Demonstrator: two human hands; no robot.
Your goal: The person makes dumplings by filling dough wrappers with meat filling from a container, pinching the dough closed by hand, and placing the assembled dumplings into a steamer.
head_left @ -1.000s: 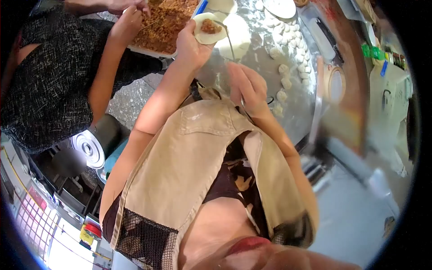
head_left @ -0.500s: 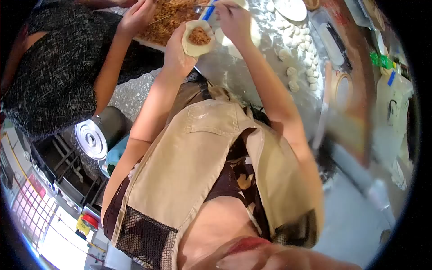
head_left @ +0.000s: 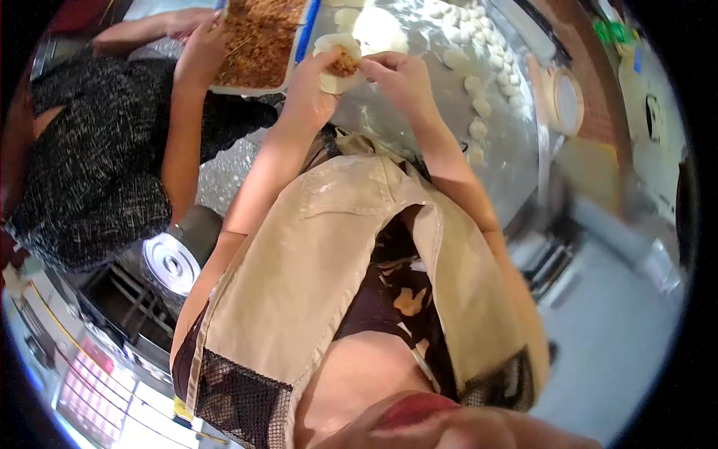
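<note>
A round dough wrapper [head_left: 335, 81] with brown filling [head_left: 345, 63] on it rests in my left hand [head_left: 308, 93], whose thumb lies over its edge. From the right, my right hand [head_left: 400, 78] pinches the wrapper's rim between thumb and fingers. The wrapper is open and the filling shows. Just beyond my left hand is a white tray [head_left: 288, 71] of the same filling, with a blue strip [head_left: 307, 31] along its side. Flat pale wrappers [head_left: 380, 31] lie on the metal table [head_left: 516, 161] past my hands.
A co-worker's hands [head_left: 200, 56] are at the tray's left side. Many small dough pieces [head_left: 495, 51] and a line of flattened ones [head_left: 481, 108] lie on the right of the table. A round-framed object [head_left: 566, 101] stands beyond the table's right edge. A lidded pot [head_left: 172, 262] sits lower left.
My right hand has come back from near the tray to the wrapper and now pinches its rim. The thin tool seen earlier in that hand no longer shows. The view has shifted.
</note>
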